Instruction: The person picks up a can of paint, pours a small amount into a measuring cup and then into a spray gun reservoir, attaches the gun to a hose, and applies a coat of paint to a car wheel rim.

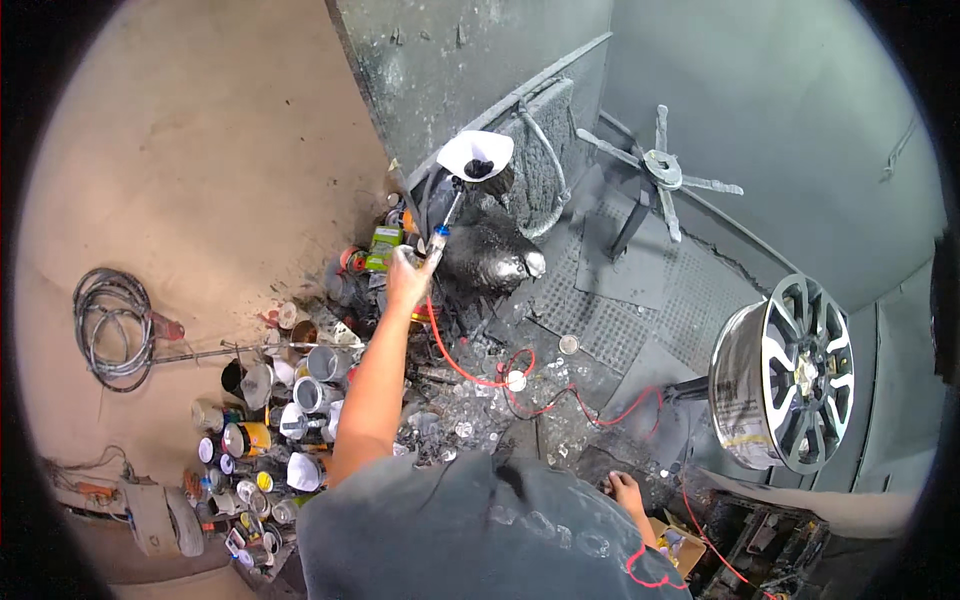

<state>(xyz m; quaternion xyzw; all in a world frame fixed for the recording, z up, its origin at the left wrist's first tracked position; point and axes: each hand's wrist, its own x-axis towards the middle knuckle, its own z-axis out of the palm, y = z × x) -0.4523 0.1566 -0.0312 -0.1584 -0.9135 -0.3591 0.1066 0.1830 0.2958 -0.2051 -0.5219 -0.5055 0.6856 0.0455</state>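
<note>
Stretched out ahead, my left hand (405, 280) is closed around a silver air tool (438, 243) with a blue ring. Its slim metal end points up and away, toward a white paper cone (455, 150) with a dark lump in its mouth. From the tool's lower end runs a red hose (440, 340). Low at my right side, my right hand (628, 492) hangs with its fingers curled; a small dark spot shows at the fingertips, and I cannot make out what they hold. A wheel rim (780, 375), black and silver, stands on a support to the right.
Paint cans and cups (255, 440) crowd the floor at left. A dusty grey stand (662, 170) with several arms rises at back right. The red hose loops across the littered floor. A cardboard box (680, 550) lies near my right hand; a coiled cable (110, 330) hangs left.
</note>
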